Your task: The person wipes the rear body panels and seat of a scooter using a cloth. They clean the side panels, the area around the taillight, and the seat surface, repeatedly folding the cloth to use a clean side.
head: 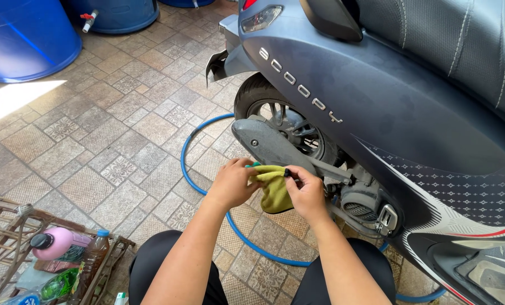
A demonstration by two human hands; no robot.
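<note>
I crouch beside a dark blue-grey scooter [388, 96], facing its rear wheel [289, 121] and grey exhaust cover [263, 144]. My left hand [232, 183] grips one edge of a yellow-green cloth [274, 189]. My right hand [306, 192] holds the cloth's other side and pinches a small black object [287, 172] against it at the fingertips. A bit of teal shows at the cloth's upper left. Both hands hover just below the exhaust cover, close to the engine parts [362, 200].
A blue hose [185, 169] loops over the patterned paving under the wheel. Blue barrels [23, 36] stand at the far left. A wooden rack [15, 237] at lower left holds a pink bottle [57, 243], a brown bottle [91, 260] and a green one.
</note>
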